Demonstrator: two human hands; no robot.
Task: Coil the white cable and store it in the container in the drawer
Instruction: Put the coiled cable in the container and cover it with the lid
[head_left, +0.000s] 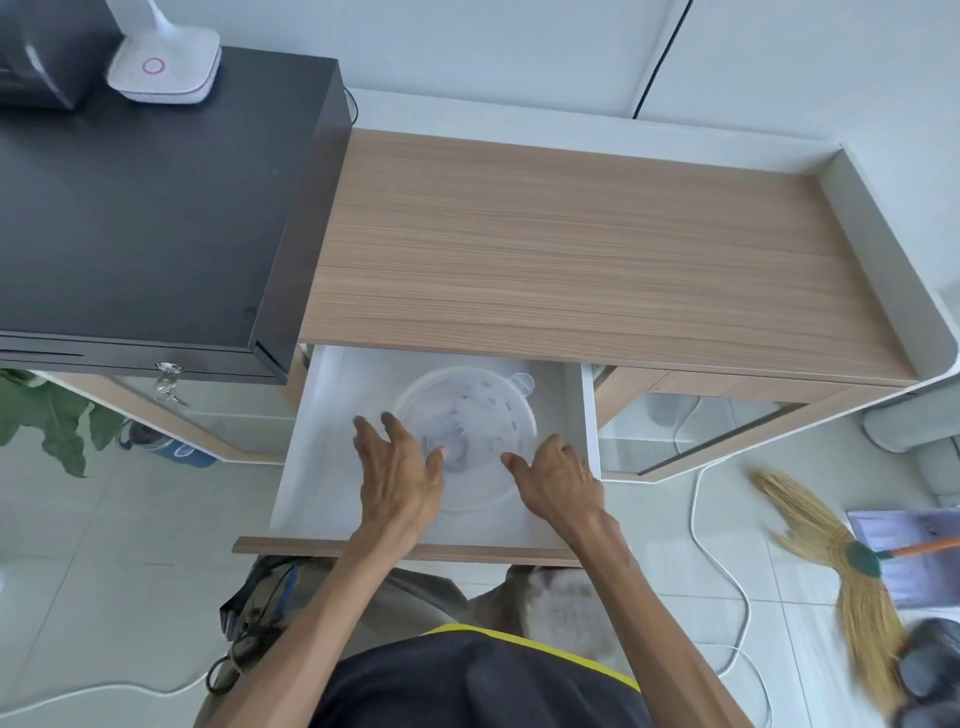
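Note:
A white drawer (322, 467) stands pulled out under the wooden desk top (571, 249). Inside it sits a round clear plastic container (483, 405) with a lid and a small tab at its far right. A pale coiled shape shows faintly through the lid; I cannot tell whether it is the cable. My left hand (400, 467) hovers over the container's left edge with fingers spread, holding nothing. My right hand (558, 480) is at the container's right near edge, fingers apart and empty. A white cable (693, 519) trails across the floor to the right of the drawer.
A black cash box (145, 208) with keys in its lock sits left of the desk top, with a white lamp base (163, 65) on it. A straw broom (831, 561) lies on the tiled floor at right. A green plant (47, 415) is at left.

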